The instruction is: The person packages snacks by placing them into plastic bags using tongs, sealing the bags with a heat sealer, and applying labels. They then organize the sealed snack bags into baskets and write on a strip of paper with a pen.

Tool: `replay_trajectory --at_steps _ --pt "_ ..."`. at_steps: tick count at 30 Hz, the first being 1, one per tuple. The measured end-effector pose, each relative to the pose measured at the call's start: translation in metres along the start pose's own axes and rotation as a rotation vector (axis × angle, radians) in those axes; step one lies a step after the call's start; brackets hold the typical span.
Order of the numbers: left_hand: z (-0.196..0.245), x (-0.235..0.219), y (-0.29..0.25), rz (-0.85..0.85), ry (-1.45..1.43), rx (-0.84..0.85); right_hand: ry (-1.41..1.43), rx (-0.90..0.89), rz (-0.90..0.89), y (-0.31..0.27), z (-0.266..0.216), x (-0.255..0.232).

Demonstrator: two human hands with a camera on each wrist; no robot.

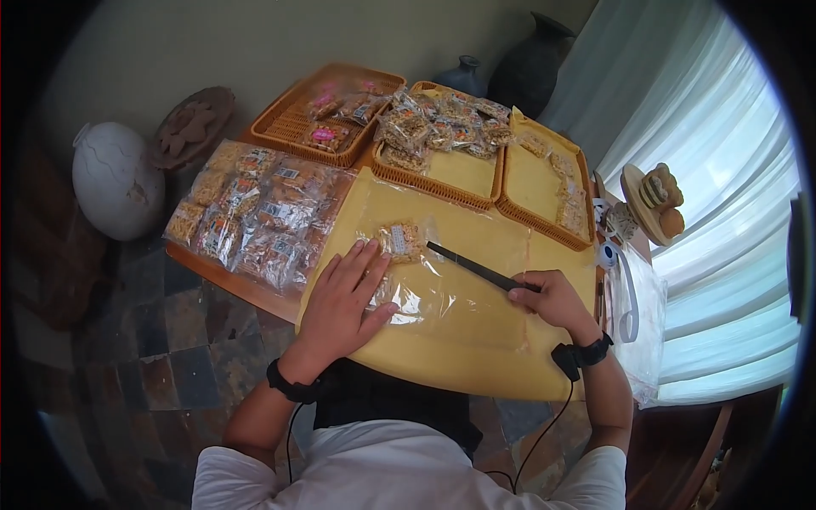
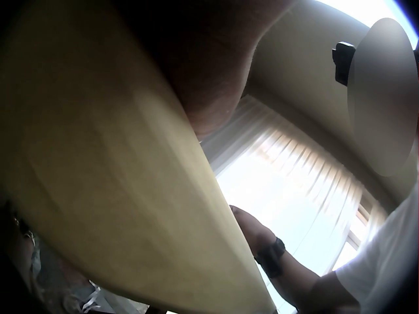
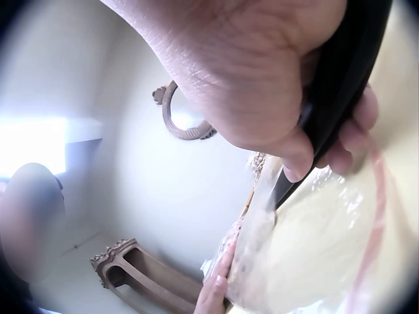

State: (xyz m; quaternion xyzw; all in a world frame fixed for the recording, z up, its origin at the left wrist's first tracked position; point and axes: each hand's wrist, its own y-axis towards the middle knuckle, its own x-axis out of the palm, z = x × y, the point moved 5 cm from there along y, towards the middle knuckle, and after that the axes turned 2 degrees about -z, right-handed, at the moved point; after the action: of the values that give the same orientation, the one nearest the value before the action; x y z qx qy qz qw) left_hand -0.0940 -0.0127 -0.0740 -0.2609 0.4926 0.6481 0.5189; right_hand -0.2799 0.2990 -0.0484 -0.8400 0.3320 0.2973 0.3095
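Observation:
In the head view my left hand (image 1: 344,297) lies with fingers extended on clear plastic, its fingertips at a small packet (image 1: 401,241) of pale, grainy snack with a label. My right hand (image 1: 548,299) grips a long, flat black tool like a knife (image 1: 476,269), whose far end points at the packet. Beneath both is a large clear plastic sheet or bag (image 1: 476,314) on the yellow table cover (image 1: 425,361). In the right wrist view the thumb and fingers of the right hand (image 3: 262,85) wrap the black tool (image 3: 337,85). The left wrist view mostly shows the yellow cover (image 2: 131,196).
Several bagged snacks (image 1: 255,204) lie on the table at left. Wicker baskets stand behind: one with a few packets (image 1: 285,127), one heaped with packets (image 1: 438,197), one lined in yellow (image 1: 544,228). A tape roll (image 1: 607,255) and plastic bags (image 1: 637,331) lie at right.

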Motion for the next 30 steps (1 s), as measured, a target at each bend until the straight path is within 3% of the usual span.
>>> replay_trajectory --at_steps 3,5,18,22,24,28,30 --pt "-0.001 0.001 -0.001 -0.009 -0.005 -0.005 0.205 0.032 -0.028 0.003 0.0 0.015" --pt "-0.001 0.001 -0.001 -0.001 -0.009 -0.008 0.242 -0.014 -0.199 0.002 -0.008 0.028" --pt "0.008 -0.016 0.023 -0.099 0.013 0.04 0.139 -0.041 -0.159 -0.006 -0.01 0.03" --pt "0.004 0.0 0.045 -0.147 0.032 0.141 0.111 -0.065 -0.149 -0.006 -0.01 0.029" --pt "-0.007 0.013 0.042 -0.237 0.026 0.074 -0.06 -0.166 -0.12 -0.009 -0.007 0.027" --pt "-0.007 0.009 0.041 -0.251 0.033 0.064 0.055 -0.096 -0.118 -0.032 -0.001 0.01" --pt "-0.008 0.009 0.041 -0.247 0.033 0.072 -0.081 -0.163 -0.152 -0.047 0.01 -0.019"
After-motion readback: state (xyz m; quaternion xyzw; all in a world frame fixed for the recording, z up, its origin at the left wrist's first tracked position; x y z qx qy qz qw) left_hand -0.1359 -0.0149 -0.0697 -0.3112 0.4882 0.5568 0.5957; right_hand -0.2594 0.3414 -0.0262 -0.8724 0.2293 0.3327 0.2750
